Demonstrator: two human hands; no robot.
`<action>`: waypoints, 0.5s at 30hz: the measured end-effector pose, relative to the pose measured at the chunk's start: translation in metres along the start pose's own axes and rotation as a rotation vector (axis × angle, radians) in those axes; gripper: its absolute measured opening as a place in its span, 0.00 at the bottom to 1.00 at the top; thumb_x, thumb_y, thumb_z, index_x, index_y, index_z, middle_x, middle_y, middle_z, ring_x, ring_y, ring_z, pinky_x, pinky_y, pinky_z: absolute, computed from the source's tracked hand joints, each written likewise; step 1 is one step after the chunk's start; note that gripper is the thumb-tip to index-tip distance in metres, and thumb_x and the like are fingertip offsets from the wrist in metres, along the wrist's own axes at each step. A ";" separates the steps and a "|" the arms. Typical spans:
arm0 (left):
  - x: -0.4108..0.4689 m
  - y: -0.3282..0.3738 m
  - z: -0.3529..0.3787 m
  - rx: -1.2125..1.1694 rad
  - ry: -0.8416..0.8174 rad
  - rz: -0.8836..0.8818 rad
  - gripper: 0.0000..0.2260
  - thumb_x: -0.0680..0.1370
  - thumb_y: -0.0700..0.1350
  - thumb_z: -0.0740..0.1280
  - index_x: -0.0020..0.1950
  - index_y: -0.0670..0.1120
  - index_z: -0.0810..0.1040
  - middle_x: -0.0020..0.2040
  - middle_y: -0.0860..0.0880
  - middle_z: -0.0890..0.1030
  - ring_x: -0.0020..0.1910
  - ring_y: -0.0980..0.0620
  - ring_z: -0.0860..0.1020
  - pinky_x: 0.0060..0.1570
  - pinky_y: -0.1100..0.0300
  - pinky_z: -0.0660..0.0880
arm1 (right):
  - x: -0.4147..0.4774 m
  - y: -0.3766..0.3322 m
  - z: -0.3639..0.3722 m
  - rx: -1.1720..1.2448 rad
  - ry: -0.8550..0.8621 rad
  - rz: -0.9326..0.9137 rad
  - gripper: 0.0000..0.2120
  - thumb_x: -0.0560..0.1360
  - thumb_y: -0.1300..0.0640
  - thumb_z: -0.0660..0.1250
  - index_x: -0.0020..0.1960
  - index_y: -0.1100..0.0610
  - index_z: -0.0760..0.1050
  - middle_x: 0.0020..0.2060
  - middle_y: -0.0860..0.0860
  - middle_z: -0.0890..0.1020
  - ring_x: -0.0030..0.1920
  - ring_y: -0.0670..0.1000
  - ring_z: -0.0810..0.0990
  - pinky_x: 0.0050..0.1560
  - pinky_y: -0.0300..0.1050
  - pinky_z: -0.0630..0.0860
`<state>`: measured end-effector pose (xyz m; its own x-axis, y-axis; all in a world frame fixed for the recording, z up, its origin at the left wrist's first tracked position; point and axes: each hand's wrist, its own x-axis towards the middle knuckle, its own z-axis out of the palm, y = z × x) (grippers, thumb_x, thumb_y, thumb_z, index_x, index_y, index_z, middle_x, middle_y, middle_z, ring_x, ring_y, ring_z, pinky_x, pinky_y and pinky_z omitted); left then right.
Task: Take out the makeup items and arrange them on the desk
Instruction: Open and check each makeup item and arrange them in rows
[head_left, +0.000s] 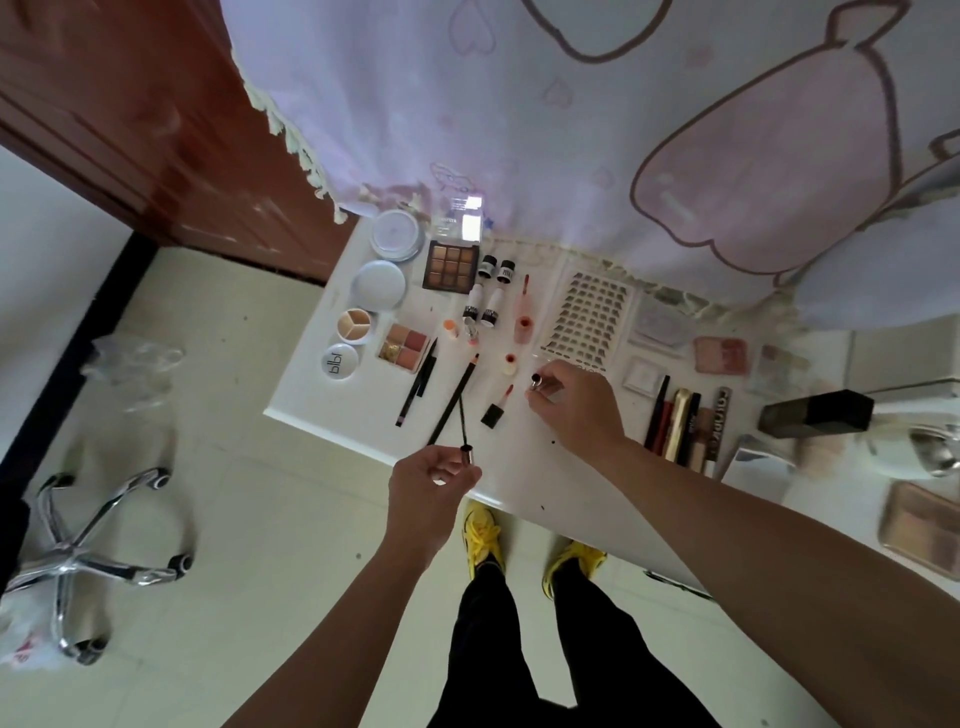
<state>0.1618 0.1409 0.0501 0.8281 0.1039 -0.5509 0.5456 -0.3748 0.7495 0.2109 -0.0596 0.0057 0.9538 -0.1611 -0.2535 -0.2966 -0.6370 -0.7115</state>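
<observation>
My left hand (431, 480) pinches the silver cap end of a thin black mascara wand (464, 426) just in front of the white desk's (311, 395) near edge. My right hand (576, 402) holds the matching small tube (540, 383), its dark mouth facing left, above the desk. Laid out on the desk are round compacts (397, 234), an eyeshadow palette (451, 266), a small four-colour palette (407, 347), small bottles (488, 291), black pencils (452, 400), a lip brush (496, 410), a false-lash tray (589, 317) and several tubes (685, 426).
A pale printed cloth (571, 119) hangs over the desk's far side. A black box (815, 413), a metal dish (935, 449) and a pink tray (919, 527) sit at the right. A chrome chair base (93, 556) stands on the tiled floor at left. My yellow shoes (483, 535) are under the desk edge.
</observation>
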 end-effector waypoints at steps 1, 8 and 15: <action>0.001 -0.001 0.001 0.014 0.020 0.000 0.04 0.71 0.38 0.74 0.42 0.46 0.82 0.37 0.50 0.82 0.37 0.59 0.78 0.42 0.67 0.73 | -0.003 0.001 0.001 -0.009 -0.010 -0.008 0.08 0.73 0.55 0.71 0.51 0.56 0.81 0.43 0.49 0.84 0.45 0.49 0.81 0.48 0.45 0.77; 0.020 -0.002 0.009 0.172 0.149 0.036 0.02 0.72 0.39 0.72 0.44 0.43 0.82 0.37 0.52 0.82 0.39 0.55 0.79 0.46 0.60 0.74 | -0.025 0.005 0.005 0.030 -0.038 0.007 0.07 0.74 0.56 0.71 0.51 0.56 0.81 0.44 0.49 0.84 0.46 0.50 0.81 0.52 0.48 0.77; 0.021 -0.010 0.018 0.404 0.080 0.259 0.04 0.74 0.41 0.70 0.48 0.44 0.81 0.42 0.50 0.80 0.39 0.53 0.79 0.45 0.60 0.75 | -0.039 0.010 -0.001 0.069 0.001 0.056 0.06 0.72 0.56 0.73 0.49 0.55 0.80 0.41 0.46 0.83 0.44 0.48 0.81 0.50 0.47 0.77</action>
<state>0.1713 0.1305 0.0246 0.9460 0.0247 -0.3231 0.2398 -0.7240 0.6468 0.1711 -0.0602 0.0092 0.9358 -0.1955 -0.2933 -0.3517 -0.5738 -0.7396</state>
